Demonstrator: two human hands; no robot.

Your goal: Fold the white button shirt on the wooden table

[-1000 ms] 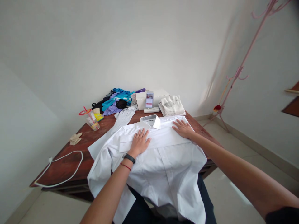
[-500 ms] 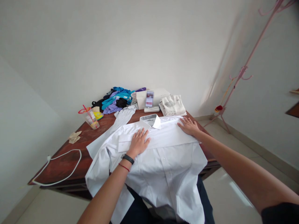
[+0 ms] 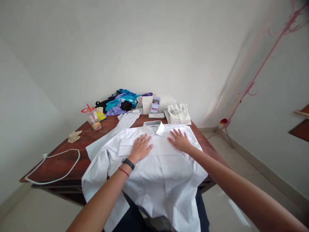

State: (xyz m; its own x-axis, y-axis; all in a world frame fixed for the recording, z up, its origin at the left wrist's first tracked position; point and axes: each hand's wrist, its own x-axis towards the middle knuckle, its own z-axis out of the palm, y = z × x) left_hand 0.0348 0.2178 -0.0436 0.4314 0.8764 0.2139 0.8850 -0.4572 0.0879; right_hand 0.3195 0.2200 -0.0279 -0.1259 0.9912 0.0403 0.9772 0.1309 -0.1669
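A white button-up shirt [image 3: 154, 174] lies spread on the dark red wooden table [image 3: 60, 161], its collar [image 3: 154, 127] pointing toward the wall. One sleeve is laid across the chest, with its cuff [image 3: 124, 150] at the left. My left hand [image 3: 140, 149] rests flat on that sleeve just below the collar, fingers spread. To the right of the collar, my right hand [image 3: 179, 140] presses on the shirt with its fingers apart. The shirt's lower part hangs over the table's near edge onto my lap. The other sleeve droops at the left.
At the back sit a heap of clothes [image 3: 123, 102], a white box [image 3: 164, 101] and folded white fabric [image 3: 178, 113]. A plastic cup with a straw [image 3: 93, 119], a crumpled tissue [image 3: 74, 136] and a white cable [image 3: 77, 164] are at the left. A pink coat rack [image 3: 260, 69] stands right.
My right hand has slid left along the shirt, from its right shoulder edge toward the collar. My left hand stays on the folded sleeve. The view has shifted slightly.
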